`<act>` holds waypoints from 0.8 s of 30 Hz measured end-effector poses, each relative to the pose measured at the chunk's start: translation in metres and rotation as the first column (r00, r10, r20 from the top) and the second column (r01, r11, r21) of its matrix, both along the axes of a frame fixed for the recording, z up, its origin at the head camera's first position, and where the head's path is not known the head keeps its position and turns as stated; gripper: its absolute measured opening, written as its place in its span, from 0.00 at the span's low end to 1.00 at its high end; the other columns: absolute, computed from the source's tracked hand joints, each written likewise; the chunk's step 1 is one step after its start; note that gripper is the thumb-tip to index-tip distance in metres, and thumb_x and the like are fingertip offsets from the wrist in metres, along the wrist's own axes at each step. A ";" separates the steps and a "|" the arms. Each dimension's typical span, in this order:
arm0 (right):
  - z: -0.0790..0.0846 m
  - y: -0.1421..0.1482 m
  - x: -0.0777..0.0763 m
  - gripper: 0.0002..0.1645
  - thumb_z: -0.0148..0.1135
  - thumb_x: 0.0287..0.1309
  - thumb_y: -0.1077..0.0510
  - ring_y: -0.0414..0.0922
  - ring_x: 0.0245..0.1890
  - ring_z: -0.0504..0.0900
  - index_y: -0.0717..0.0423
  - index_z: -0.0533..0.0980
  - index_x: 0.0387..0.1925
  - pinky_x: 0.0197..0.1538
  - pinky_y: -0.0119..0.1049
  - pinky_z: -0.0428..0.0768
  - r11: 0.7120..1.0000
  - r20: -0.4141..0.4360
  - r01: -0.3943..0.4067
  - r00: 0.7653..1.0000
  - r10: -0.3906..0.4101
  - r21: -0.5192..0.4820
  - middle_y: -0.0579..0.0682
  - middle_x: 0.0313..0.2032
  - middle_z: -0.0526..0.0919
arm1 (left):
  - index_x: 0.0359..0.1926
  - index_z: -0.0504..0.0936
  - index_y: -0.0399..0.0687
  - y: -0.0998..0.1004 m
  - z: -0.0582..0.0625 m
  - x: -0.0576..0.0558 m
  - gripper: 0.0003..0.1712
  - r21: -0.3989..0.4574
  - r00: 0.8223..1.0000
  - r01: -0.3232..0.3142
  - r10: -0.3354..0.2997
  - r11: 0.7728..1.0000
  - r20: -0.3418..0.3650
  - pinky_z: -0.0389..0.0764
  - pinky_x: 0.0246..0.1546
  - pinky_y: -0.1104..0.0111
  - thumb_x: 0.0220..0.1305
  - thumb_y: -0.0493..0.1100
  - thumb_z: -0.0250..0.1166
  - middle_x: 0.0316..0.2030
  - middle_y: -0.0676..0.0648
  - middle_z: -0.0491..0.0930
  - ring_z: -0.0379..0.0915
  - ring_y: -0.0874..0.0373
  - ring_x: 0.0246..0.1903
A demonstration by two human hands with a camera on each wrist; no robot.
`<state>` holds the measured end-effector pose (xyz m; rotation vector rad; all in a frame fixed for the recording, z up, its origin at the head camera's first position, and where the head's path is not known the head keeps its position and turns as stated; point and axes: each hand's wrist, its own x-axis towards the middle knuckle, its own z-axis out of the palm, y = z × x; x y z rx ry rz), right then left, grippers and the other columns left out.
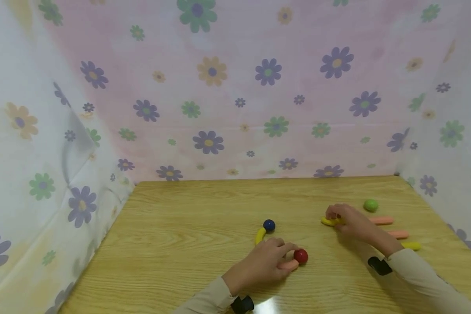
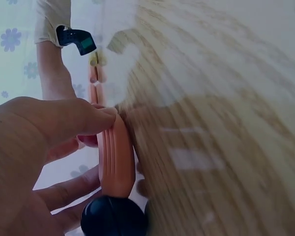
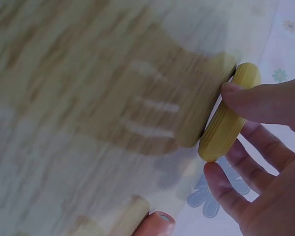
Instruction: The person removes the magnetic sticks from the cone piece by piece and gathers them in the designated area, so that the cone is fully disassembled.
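My left hand (image 1: 268, 261) pinches a ridged salmon curved stick (image 2: 119, 162) between thumb and fingers, low over the wooden table (image 1: 188, 209). At one end of this stick is a red ball (image 1: 301, 256), near the index fingertip. A dark blue ball (image 2: 113, 219) shows at its near end in the left wrist view. In the head view, that ball meets a yellow curved stick partly hidden behind the left hand. Farther right, my right hand (image 1: 351, 222) holds another yellow curved stick (image 3: 230, 115) by thumb and fingers, along the tabletop.
Beyond the right hand sits a green ball (image 1: 370, 205). Two salmon sticks and a yellow stick (image 1: 412, 246) lie at the right, partly covered by the right forearm. Flowered cloth (image 1: 235, 87) walls the table at the back and both sides.
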<state>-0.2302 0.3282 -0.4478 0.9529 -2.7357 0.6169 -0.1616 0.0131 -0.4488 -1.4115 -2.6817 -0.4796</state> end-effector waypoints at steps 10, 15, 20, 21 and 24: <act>0.011 -0.015 0.020 0.26 0.71 0.35 0.74 0.51 0.40 0.75 0.53 0.77 0.40 0.37 0.48 0.75 1.000 -0.057 0.027 0.998 -0.027 0.009 0.49 0.38 0.77 | 0.49 0.77 0.62 -0.014 0.005 -0.003 0.17 -0.039 0.997 0.034 -0.031 0.999 0.073 0.64 0.31 0.76 0.57 0.47 0.67 0.39 0.59 0.72 0.62 0.69 0.34; 0.025 -0.036 0.043 0.26 0.73 0.42 0.69 0.53 0.45 0.74 0.52 0.76 0.45 0.39 0.48 0.76 1.000 0.041 -0.006 0.999 0.006 0.002 0.49 0.45 0.74 | 0.44 0.78 0.60 -0.018 0.004 -0.006 0.14 -0.043 0.997 0.066 -0.064 0.997 0.053 0.61 0.29 0.77 0.55 0.44 0.68 0.36 0.58 0.71 0.60 0.67 0.32; 0.029 -0.056 0.061 0.26 0.71 0.47 0.65 0.49 0.47 0.74 0.49 0.74 0.48 0.42 0.44 0.76 0.995 0.131 -0.096 0.987 0.095 0.003 0.44 0.48 0.71 | 0.42 0.79 0.59 -0.023 0.003 -0.010 0.13 -0.004 0.996 0.088 -0.088 0.996 -0.008 0.62 0.33 0.77 0.54 0.44 0.67 0.39 0.57 0.70 0.59 0.65 0.35; 0.028 -0.060 0.064 0.26 0.71 0.47 0.65 0.48 0.47 0.74 0.49 0.74 0.48 0.43 0.43 0.77 0.993 0.140 -0.115 0.984 0.114 -0.003 0.43 0.47 0.71 | 0.41 0.79 0.59 -0.024 0.004 -0.010 0.12 -0.001 0.996 0.088 -0.088 0.996 -0.019 0.62 0.33 0.77 0.54 0.45 0.67 0.39 0.57 0.70 0.59 0.65 0.35; 0.024 -0.068 0.069 0.26 0.71 0.46 0.66 0.45 0.45 0.74 0.46 0.74 0.48 0.42 0.41 0.77 0.984 0.154 -0.179 0.971 0.181 -0.022 0.40 0.46 0.71 | 0.40 0.80 0.59 -0.026 0.004 -0.010 0.10 -0.004 0.996 0.082 -0.083 0.997 -0.029 0.62 0.33 0.77 0.55 0.45 0.67 0.38 0.58 0.70 0.59 0.65 0.34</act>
